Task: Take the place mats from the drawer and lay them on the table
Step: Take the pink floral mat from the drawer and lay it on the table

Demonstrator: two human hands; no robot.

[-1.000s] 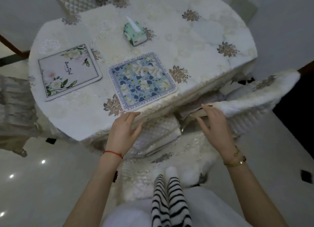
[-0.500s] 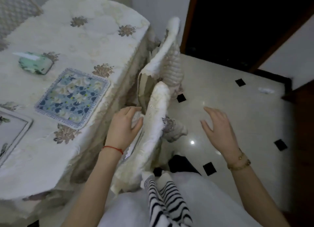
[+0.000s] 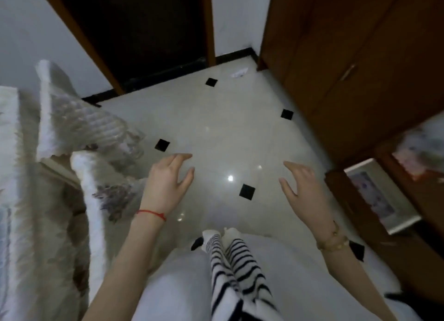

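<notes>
My left hand (image 3: pixel 168 183) hovers over the floor with fingers loosely spread, holding nothing. My right hand (image 3: pixel 302 188) is out in front at the same height, also open and empty. At the right edge an open wooden drawer (image 3: pixel 360 215) shows a pale mat with a light border (image 3: pixel 377 195) lying inside. The table's white cloth (image 3: pixel 9 176) is only a blurred strip at the far left; the mats laid on it are out of view.
Two chairs with white fluffy covers (image 3: pixel 89 200) stand at the left beside the table. A brown wooden cabinet (image 3: pixel 360 68) fills the upper right, a dark doorway (image 3: pixel 144 32) the top. The glossy tile floor (image 3: pixel 228 133) with black diamonds lies between.
The view has swung right, away from the table with its two mats, toward the cabinet and drawer. Both hands left the table edge and chair and now hang empty over the floor.
</notes>
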